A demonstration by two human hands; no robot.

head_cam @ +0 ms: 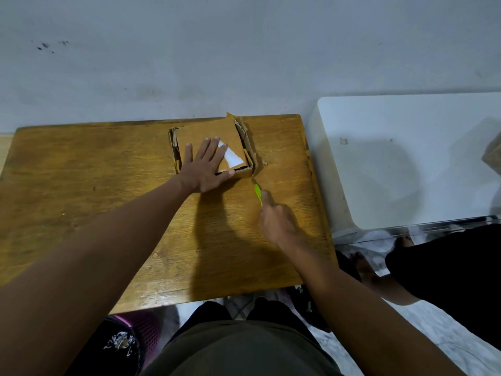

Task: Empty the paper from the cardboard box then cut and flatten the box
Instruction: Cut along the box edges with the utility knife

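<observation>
With the left hand (207, 166) pressing flat on the small brown cardboard box (214, 147) at the wooden table's (81, 185) far edge, the right hand (276, 218), its grip closed around a green-handled cutter (258, 192), works the near right corner, so cutting seems underway and flattening remains.

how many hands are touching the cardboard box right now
1. The left hand presses flat on top of the cardboard box. The right hand is off the box, holding a green cutter whose tip meets the box's near right corner.
</observation>
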